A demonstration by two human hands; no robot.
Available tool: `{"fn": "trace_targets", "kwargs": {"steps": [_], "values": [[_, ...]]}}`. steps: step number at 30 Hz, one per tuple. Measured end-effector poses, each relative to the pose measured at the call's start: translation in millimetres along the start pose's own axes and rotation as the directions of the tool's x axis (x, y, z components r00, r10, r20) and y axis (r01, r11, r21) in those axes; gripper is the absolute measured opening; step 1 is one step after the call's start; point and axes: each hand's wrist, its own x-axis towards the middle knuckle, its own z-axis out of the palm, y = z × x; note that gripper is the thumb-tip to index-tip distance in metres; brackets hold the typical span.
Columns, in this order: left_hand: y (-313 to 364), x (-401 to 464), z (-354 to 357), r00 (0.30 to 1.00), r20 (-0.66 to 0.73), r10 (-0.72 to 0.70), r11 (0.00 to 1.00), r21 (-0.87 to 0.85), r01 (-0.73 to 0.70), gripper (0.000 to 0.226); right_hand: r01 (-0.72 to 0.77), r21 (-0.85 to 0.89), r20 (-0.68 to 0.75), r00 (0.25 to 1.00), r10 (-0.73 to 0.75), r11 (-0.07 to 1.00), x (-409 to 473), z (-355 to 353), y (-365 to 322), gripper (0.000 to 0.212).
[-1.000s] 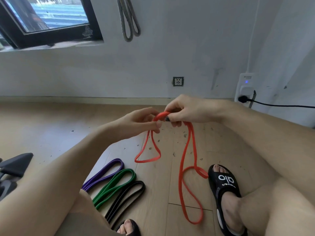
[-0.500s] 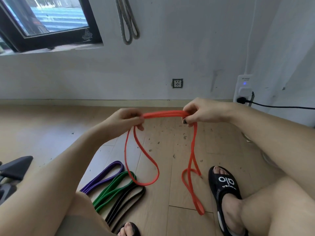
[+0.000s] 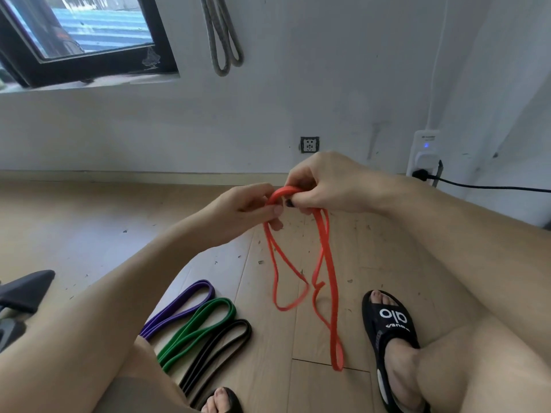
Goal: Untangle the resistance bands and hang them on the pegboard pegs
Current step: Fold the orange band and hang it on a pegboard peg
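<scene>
Here both hands pinch the red band; loops dangle.

We read "alo" in white letters, upside down, on the strap of the black sandal at four o'clock; smaller lettering beneath is illegible.

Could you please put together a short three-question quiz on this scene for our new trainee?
1. Which colour is the band that both hands grip?
2. True or false: the green band lies on the floor between the purple band and the black band.
3. Where is the grey band: A on the floor, B hanging on the wall, C over a foot?

Key
1. Orange-red; the left hand and right hand pinch its top, close together.
2. True.
3. B.
</scene>
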Motion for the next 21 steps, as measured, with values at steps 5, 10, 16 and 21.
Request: {"fn": "trace_targets", "kwargs": {"steps": [5,10,16,21], "values": [[6.1,-3.9,-9.1,0.999,-0.025,-0.040,0.989,-0.144,0.036,0.016,-0.104,0.020,0.196,0.976,0.098,0.994,-1.2,-1.5,17.0,0.006],[0.5,-8.6,-11.1,0.987,0.073,-0.144,0.935,-0.315,0.160,0.017,-0.172,-0.088,0.249,0.950,0.189,0.981,-4.7,-3.8,38.3,0.005],[-7.9,-9.8,-13.6,0.937,0.210,-0.279,0.950,-0.081,0.301,0.018,-0.099,-0.011,0.020,0.995,0.099,0.995,-3.6,-13.6,26.0,0.008],[-3.2,-9.7,-11.7,0.973,0.158,-0.170,0.985,-0.007,0.174,0.016,-0.020,0.085,-0.043,0.999,0.024,0.996,-4.6,-12.0,9.6,0.009]]}}
